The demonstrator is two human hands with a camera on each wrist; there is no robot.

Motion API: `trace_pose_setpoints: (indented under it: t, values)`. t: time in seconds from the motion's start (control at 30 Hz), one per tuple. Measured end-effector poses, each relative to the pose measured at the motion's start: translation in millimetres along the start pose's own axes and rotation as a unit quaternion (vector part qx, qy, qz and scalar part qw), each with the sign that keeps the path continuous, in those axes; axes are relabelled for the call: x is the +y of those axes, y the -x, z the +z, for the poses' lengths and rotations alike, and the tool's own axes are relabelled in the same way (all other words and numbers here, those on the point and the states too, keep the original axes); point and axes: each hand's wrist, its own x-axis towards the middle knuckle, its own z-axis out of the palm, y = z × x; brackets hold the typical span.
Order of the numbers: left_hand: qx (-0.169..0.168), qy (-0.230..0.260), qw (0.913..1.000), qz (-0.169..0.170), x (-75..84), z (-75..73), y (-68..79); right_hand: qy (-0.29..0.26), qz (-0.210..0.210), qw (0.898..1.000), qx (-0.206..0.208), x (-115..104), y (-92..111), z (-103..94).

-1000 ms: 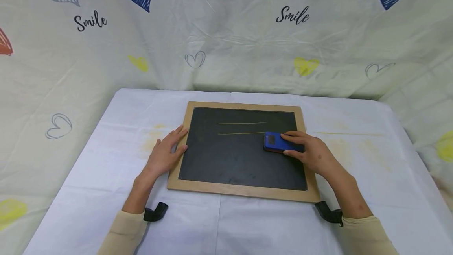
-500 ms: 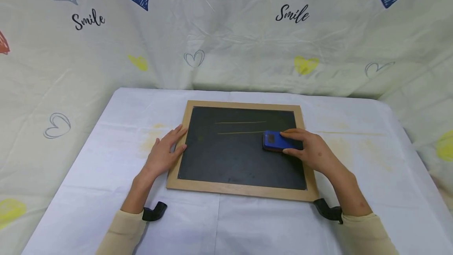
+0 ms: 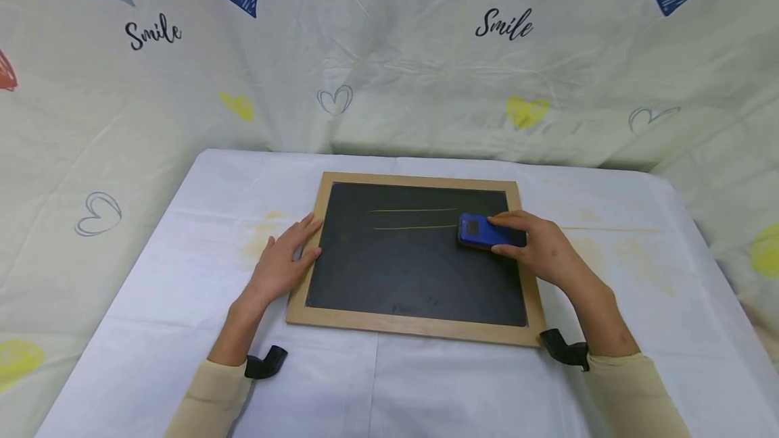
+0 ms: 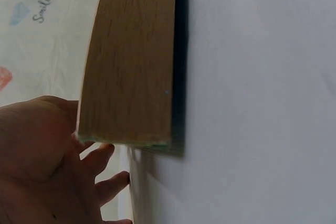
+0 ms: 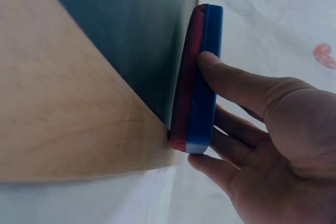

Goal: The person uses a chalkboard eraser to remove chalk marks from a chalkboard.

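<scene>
A small chalkboard (image 3: pixel 389 269) with a light wooden frame lies on the white-covered table. Two thin yellow lines (image 3: pixel 414 227) run across its upper half. My right hand (image 3: pixel 541 245) grips a blue chalkboard eraser (image 3: pixel 477 231) over the board's right side, thumb on one long edge and fingers on the other. In the right wrist view the eraser's red felt side (image 5: pixel 186 82) faces the black surface. On the left, my left hand (image 3: pixel 285 262) rests against the wooden frame (image 3: pixel 310 259) with its fingers extended; the left wrist view shows that hand (image 4: pixel 47 156) beside the frame's edge.
The white tablecloth (image 3: pixel 377 384) bears yellowish smudges left and right of the board, plus a faint yellow line (image 3: pixel 608 230) at right. Behind the table hangs a cloth backdrop (image 3: pixel 414 113) printed with hearts. Black wrist mounts (image 3: pixel 266 362) sit on both wrists.
My right hand with the eraser has shifted slightly away from me and to the right on the board. My left hand stays in place, and the yellow lines look the same.
</scene>
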Motion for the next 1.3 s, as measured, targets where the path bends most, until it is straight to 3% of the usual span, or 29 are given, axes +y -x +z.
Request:
trace_pose_setpoints:
  t: [0.67, 1.3]
  values:
    - [-0.005, 0.01, 0.9999, -0.007, -3.0, 2.6, -1.1, 0.0, 0.016, 1.0, -0.026, -0.3, -22.4, 2.1]
    - [-0.007, 0.008, 0.9999, -0.005, -3.4, 3.1, -1.1, -0.007, 0.032, 0.999, -0.035, -6.3, -31.2, 6.0]
